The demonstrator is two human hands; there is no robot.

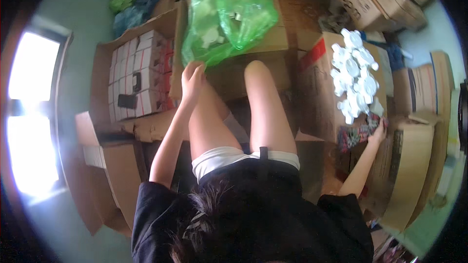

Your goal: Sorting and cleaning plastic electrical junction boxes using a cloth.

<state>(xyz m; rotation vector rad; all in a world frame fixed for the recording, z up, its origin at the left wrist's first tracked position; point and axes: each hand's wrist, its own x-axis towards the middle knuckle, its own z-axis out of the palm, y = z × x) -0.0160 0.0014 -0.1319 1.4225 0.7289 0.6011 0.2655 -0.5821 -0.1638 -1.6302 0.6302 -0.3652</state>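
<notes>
In front of me a green plastic bag (252, 11) lies on a cardboard box (274, 40), with whitish pieces inside and a gap in its top. My left hand (193, 75) is at the bag's near left edge, its fingers bent close together; whether they pinch the plastic is not clear. On a box to my right lies a pile of white plastic parts (351, 67) with rounded bodies and short arms. At the near end of that pile, my right hand (379, 131) holds a multicoloured patterned cloth (360, 133).
An open carton (100, 80) at the left holds rows of small white boxes (146, 58), with a dark flat object (127, 101) on them. Large cartons (354, 0) are stacked at the upper right. More cardboard (409, 168) stands beside my right arm.
</notes>
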